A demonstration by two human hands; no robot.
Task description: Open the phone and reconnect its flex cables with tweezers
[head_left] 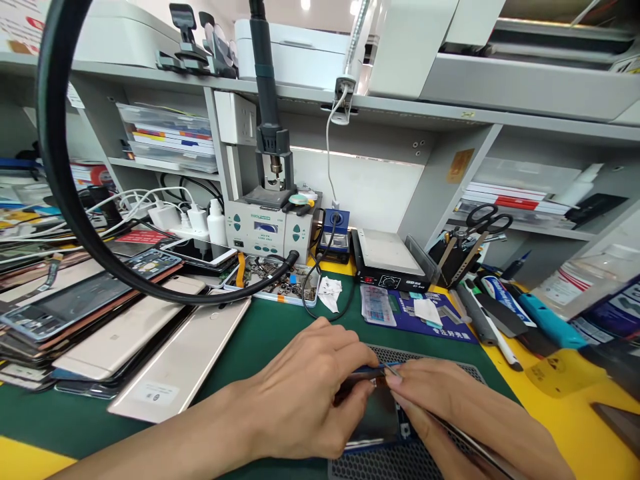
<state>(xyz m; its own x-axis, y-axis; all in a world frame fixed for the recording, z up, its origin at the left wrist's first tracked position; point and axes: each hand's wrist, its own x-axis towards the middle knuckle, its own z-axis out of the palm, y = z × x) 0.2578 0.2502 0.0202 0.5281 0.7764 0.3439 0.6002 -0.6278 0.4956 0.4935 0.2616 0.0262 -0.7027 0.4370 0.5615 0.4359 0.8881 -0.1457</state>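
Note:
A partly opened phone (pixel 380 417) with a blue frame lies on a grey honeycomb-patterned mat (pixel 390 467). My left hand (pixel 310 390) is closed on the phone's far edge, thumb and fingers pinching near a dark strip. Slim metal tweezers (pixel 467 437) run back from my right hand (pixel 450 400), which is closed around them. Their tip meets the phone's upper edge, close to my left fingertips. Both hands cover much of the phone, so the exact contact at the tip is hidden.
Stacked phones (pixel 115 320) fill the left side. Behind stand a hot-air station (pixel 270 230), a parts tray (pixel 280 280) and a heating plate (pixel 390 257). A black hose (pixel 50 167) arcs across the left. Pens and tools (pixel 493 320) lie at right, near a bottle (pixel 575 280).

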